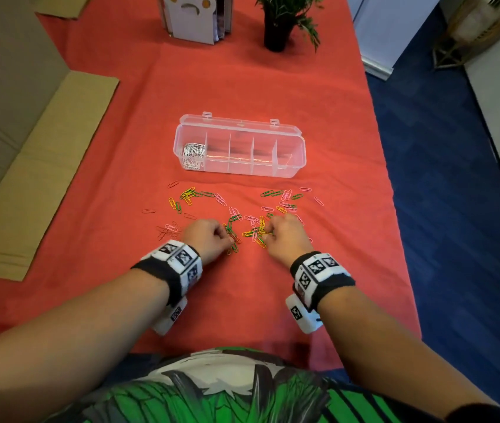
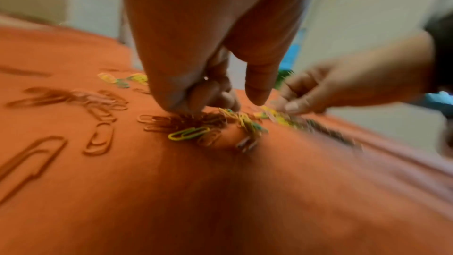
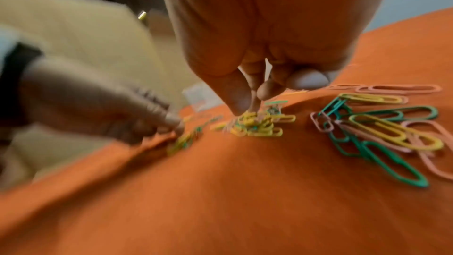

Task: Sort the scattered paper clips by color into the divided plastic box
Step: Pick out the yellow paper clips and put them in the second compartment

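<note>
Orange cloth (image 1: pixel 242 294) covers the table nearest me. Just beyond, my left hand (image 1: pixel 204 236) curls its fingertips down onto a tangle of red clips (image 2: pixel 181 121); my right hand (image 1: pixel 286 236) pinches thumb and forefinger at a heap of yellow clips (image 3: pixel 257 125). Whether either pinch has truly caught a clip, I cannot tell. Scattered paper clips (image 1: pixel 233 209) spread past my knuckles. Farther off sits the clear divided box (image 1: pixel 239 148), lid open, white clips (image 1: pixel 193 152) in its leftmost compartment.
</note>
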The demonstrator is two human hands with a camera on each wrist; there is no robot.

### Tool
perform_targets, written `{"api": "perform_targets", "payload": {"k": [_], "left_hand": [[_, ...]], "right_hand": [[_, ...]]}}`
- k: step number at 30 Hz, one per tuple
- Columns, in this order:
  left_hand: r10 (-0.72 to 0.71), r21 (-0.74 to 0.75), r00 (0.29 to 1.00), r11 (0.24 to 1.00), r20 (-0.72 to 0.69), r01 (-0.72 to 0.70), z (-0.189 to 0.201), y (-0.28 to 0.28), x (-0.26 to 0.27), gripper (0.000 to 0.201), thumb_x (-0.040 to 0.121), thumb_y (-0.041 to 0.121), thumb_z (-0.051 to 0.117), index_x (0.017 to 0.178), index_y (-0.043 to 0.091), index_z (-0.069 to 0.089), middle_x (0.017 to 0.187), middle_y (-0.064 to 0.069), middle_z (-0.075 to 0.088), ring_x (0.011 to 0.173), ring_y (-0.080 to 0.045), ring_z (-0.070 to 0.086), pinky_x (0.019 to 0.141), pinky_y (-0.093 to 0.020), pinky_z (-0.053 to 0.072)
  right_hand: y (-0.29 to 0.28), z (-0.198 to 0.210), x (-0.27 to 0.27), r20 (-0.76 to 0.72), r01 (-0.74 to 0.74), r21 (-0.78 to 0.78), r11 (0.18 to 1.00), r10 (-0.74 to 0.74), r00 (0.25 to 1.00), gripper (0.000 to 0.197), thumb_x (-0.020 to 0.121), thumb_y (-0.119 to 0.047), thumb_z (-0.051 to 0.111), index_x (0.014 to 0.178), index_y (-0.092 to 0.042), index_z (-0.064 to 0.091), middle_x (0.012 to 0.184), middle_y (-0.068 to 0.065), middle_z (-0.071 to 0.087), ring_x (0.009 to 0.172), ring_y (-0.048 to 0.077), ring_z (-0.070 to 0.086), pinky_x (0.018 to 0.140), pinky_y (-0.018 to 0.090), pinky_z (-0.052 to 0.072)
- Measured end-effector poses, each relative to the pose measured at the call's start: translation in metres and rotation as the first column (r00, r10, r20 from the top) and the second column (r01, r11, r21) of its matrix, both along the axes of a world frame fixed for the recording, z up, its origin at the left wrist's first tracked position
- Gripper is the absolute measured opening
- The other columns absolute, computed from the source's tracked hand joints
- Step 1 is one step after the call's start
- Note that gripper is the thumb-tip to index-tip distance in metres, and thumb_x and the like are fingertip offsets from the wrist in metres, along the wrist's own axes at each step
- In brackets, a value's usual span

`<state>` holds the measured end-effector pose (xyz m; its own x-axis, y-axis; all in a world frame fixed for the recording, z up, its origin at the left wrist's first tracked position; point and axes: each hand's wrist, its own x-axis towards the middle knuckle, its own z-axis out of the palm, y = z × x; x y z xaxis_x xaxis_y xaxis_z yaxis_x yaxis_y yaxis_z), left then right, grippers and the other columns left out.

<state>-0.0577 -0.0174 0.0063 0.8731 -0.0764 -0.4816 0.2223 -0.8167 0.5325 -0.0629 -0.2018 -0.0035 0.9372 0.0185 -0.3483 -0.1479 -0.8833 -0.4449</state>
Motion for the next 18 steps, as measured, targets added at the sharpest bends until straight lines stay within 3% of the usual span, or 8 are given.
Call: {"api": "perform_targets", "payload": {"k": [4,6,8,9,11,13,15,18], "left_hand": [[-0.217,0.158,0.967,0.968,0.135,0.195,-0.008,-0.007,-0.007,0.021,0.078,0.028,0.065,0.092,0.012,0.065,0.098,-0.01,0.061,0.095,-0.027,0.058,0.078,-0.029,0.042],[-0.226,0.141,0.967,0.968,0.122,0.208,-0.01,-0.007,-0.008,0.017,0.079,0.023,0.063,0.093,0.013,0.065,0.1,-0.011,0.061,0.096,-0.029,0.058,0.081,-0.031,0.043],[-0.155,0.071,0.981,0.987,0.115,0.147,-0.01,-0.003,-0.006,0.012,0.079,0.021,0.063,0.089,0.014,0.065,0.094,-0.009,0.065,0.091,-0.028,0.061,0.078,-0.03,0.044],[-0.098,0.027,0.989,0.995,0.111,0.095,-0.008,-0.002,-0.005,0.01,0.08,0.021,0.064,0.087,0.014,0.065,0.088,-0.008,0.066,0.087,-0.026,0.061,0.075,-0.029,0.044],[0.028,-0.08,0.997,0.997,0.07,-0.022,-0.007,0.003,0.0,0.007,0.08,0.021,0.067,0.083,0.016,0.062,0.075,-0.002,0.061,0.077,-0.023,0.058,0.068,-0.026,0.041],[0.135,-0.229,0.991,0.964,-0.024,-0.137,-0.007,0.008,0.006,0.012,0.079,0.017,0.069,0.079,0.021,0.057,0.067,0.003,0.054,0.067,-0.019,0.052,0.058,-0.022,0.039],[0.213,-0.388,0.966,0.886,-0.145,-0.254,-0.004,0.009,0.009,0.017,0.08,0.011,0.068,0.083,0.023,0.057,0.065,0.003,0.052,0.056,-0.013,0.049,0.048,-0.016,0.037],[0.274,-0.552,0.911,0.728,-0.308,-0.406,0.0,0.01,0.013,0.021,0.083,0.001,0.062,0.088,0.021,0.059,0.059,0.003,0.06,0.039,-0.001,0.049,0.036,-0.011,0.033]], "right_hand": [[0.01,-0.011,-0.011,0.071,-0.147,-0.183,0.972,0.162,0.984,0.02,0.081,-0.008,0.055,0.1,-0.007,0.053,0.106,0.014,0.046,0.101,0.033,0.049,0.086,0.042,0.047],[0.008,-0.009,-0.011,0.047,-0.126,-0.111,0.986,0.132,0.99,0.014,0.081,-0.011,0.057,0.095,-0.008,0.055,0.102,0.011,0.049,0.098,0.031,0.051,0.084,0.037,0.046],[0.001,-0.004,-0.006,-0.008,0.006,0.043,0.999,-0.006,1.0,0.003,0.082,-0.013,0.059,0.08,-0.014,0.057,0.084,0.001,0.053,0.085,0.023,0.054,0.074,0.026,0.041],[-0.004,-0.001,-0.003,-0.059,0.102,0.133,0.986,-0.095,0.994,0.013,0.082,-0.014,0.06,0.072,-0.019,0.055,0.073,-0.004,0.052,0.075,0.019,0.053,0.069,0.024,0.038],[-0.011,0.004,0.002,-0.164,0.307,0.357,0.882,-0.265,0.95,0.023,0.081,-0.01,0.063,0.063,-0.023,0.054,0.062,-0.006,0.054,0.06,0.012,0.051,0.064,0.025,0.04],[-0.017,0.011,0.004,-0.209,0.408,0.513,0.755,-0.352,0.913,0.026,0.08,-0.002,0.063,0.064,-0.021,0.056,0.063,-0.002,0.056,0.051,0.006,0.05,0.056,0.021,0.041],[-0.02,0.02,0.006,-0.262,0.467,0.598,0.651,-0.392,0.882,0.027,0.08,0.006,0.06,0.065,-0.016,0.056,0.065,0.0,0.055,0.041,-0.003,0.048,0.044,0.011,0.036],[-0.022,0.027,0.008,-0.325,0.513,0.668,0.539,-0.409,0.852,0.024,0.081,0.008,0.058,0.068,-0.013,0.058,0.065,0.002,0.055,0.032,-0.004,0.045,0.034,0.007,0.031]]}}
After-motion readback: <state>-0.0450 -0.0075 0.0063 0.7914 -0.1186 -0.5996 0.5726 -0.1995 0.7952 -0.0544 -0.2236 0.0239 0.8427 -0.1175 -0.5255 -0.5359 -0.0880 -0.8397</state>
